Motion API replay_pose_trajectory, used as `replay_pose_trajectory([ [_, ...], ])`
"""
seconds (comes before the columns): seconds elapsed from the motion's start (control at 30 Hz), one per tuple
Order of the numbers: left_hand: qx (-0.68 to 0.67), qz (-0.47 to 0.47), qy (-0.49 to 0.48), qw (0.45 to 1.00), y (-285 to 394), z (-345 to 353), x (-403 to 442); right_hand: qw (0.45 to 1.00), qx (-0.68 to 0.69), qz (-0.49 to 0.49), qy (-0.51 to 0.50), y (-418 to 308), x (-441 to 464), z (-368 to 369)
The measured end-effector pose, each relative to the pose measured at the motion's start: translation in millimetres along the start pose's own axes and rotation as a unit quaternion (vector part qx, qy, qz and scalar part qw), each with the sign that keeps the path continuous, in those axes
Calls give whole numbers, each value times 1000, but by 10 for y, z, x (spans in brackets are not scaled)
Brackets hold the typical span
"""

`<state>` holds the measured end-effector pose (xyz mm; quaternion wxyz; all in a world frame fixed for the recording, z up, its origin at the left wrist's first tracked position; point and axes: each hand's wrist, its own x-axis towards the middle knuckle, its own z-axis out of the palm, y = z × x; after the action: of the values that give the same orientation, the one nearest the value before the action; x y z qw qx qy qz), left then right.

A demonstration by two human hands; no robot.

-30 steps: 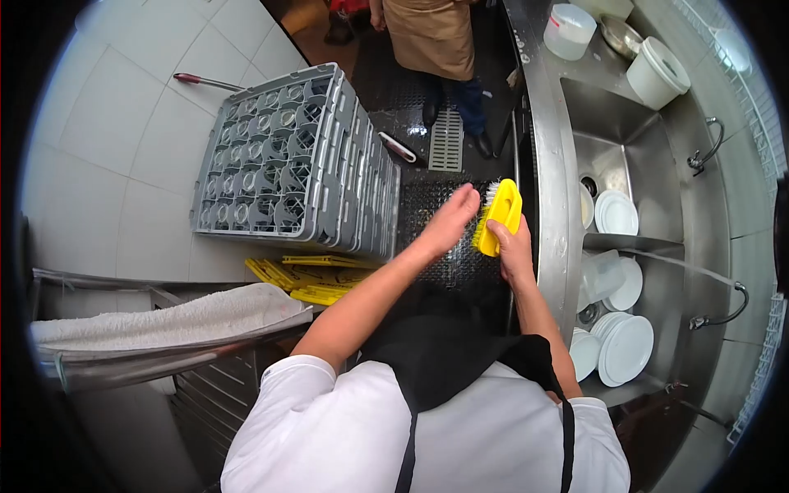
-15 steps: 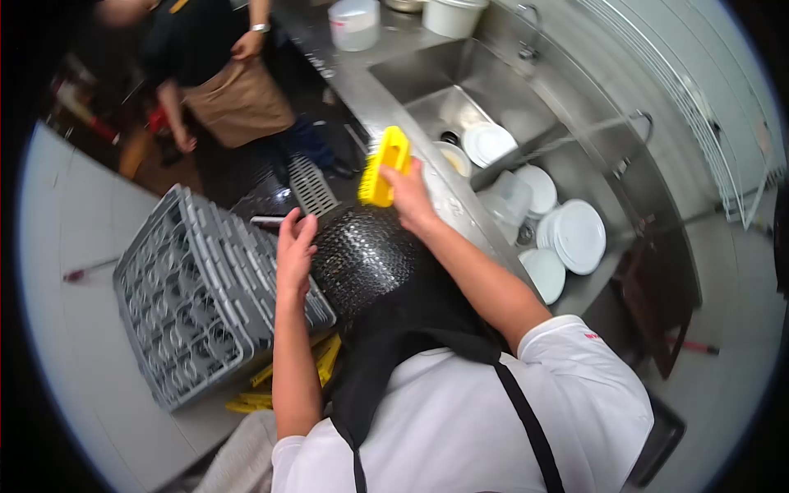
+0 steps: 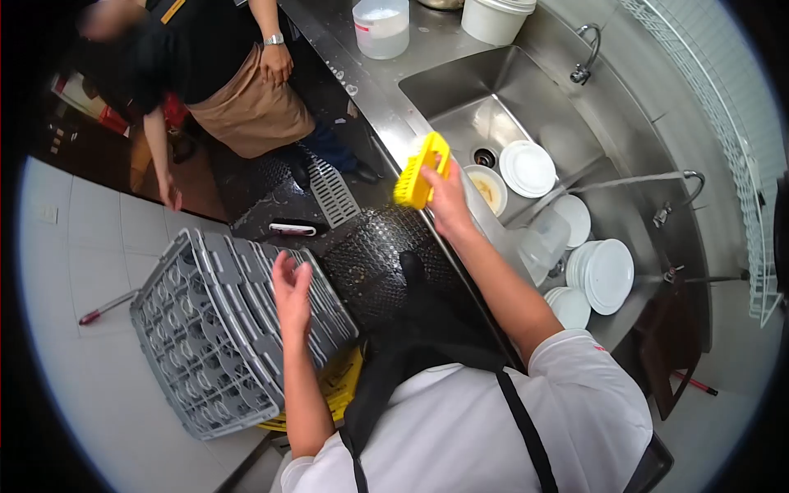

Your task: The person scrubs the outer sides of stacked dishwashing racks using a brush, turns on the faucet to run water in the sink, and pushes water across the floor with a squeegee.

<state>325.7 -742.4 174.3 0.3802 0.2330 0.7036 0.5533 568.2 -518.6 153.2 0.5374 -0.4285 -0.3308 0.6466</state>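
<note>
As your right hand (image 3: 449, 202) clamps its fingers on the yellow brush (image 3: 417, 177) near the sink (image 3: 450, 92), your left hand (image 3: 292, 301) hangs well away from that sink, fingers apart.

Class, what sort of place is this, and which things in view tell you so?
Probably the dishwashing area of a commercial kitchen: steel sinks with white plates in them, stacked grey racks, and a yellow brush in the person's right hand.
</note>
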Motion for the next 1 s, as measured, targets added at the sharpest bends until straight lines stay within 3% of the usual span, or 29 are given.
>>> replay_pose_trajectory([
  [0.13,76,65,94,991,174,-502,324,998,-45,2,44,-564,509,-40],
  [0.27,207,161,216,940,355,-678,306,960,-219,-149,-85,-1021,1482,221],
  [0.3,311,179,240,902,391,-749,297,879,-378,-274,-93,-1002,2037,196],
  [0.33,412,194,260,852,402,-848,298,827,-487,-265,-92,-1391,2152,519],
  [0.4,570,149,301,749,314,-994,302,714,-598,-352,-95,-1673,2792,1026],
  [0.43,642,126,317,687,264,-1038,320,690,-611,-385,-55,-1955,2577,1387],
  [0.47,655,70,316,682,229,-1058,346,651,-647,-391,-67,-1960,2966,1589],
  [0.5,666,14,315,676,193,-1080,368,535,-711,-454,-54,-1850,3433,1734],
  [0.57,682,-95,301,660,106,-1137,415,470,-780,-399,-101,-1671,4042,1992],
  [0.7,747,-84,276,600,69,-1042,460,338,-869,-304,-197,-1027,4938,2149],
  [0.8,743,-74,278,604,79,-1031,470,459,-822,-294,-162,-404,5619,1909],
  [0.93,741,-78,272,609,98,-1026,464,280,-891,-262,-243,-835,5486,2011],
  [0.97,736,-80,271,615,111,-1024,470,339,-883,-235,-223,-1209,5028,2097],
  [1.0,735,-85,268,616,122,-1028,473,320,-887,-242,-229,-1476,4770,2225],
])
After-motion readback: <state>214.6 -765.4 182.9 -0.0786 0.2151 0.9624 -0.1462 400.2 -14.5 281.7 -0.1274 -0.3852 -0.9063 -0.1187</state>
